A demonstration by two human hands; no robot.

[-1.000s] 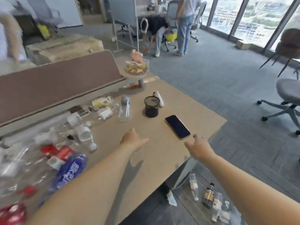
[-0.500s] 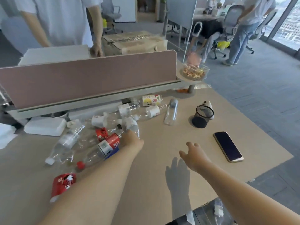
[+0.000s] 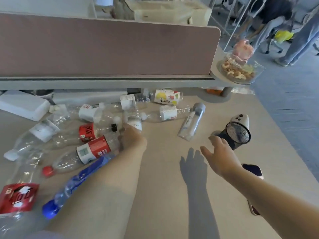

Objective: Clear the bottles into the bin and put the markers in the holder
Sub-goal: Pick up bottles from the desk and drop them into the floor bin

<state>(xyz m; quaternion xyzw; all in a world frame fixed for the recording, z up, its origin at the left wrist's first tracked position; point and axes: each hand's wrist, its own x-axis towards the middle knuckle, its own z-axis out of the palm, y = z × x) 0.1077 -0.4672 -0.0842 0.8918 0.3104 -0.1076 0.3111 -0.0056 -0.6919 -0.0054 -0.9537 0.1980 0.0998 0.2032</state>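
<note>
Surface (image 3: 160,200): a heap of empty plastic bottles (image 3: 87,113) lies across its left and far side, all on their sides, below a brown partition (image 3: 103,47).

Left hand (image 3: 133,137): extended into the heap. It is in contact with a clear white-labelled bottle (image 3: 135,124) and sits just beside the base of a red-labelled bottle (image 3: 94,150). The fingers are blurred and partly hidden behind the plastic, so I cannot tell whether they grip anything.

Right hand (image 3: 219,156): held above the surface with fingers spread and straight, holding nothing. It casts a shadow on the surface to its left.

Black mesh holder (image 3: 237,135): on the surface just beyond the right hand, mouth turned toward the camera. A white device (image 3: 240,118) sits directly behind it.

Other bottles: a blue bottle (image 3: 74,185) lies partly under the left forearm. A grey-capped bottle (image 3: 192,123) lies apart from the heap, between it and the holder.

A phone (image 3: 253,171) lies face up near the surface's right edge, partly covered by the right forearm. A glass bowl (image 3: 240,72) of snacks stands on the partition's end shelf.
</note>
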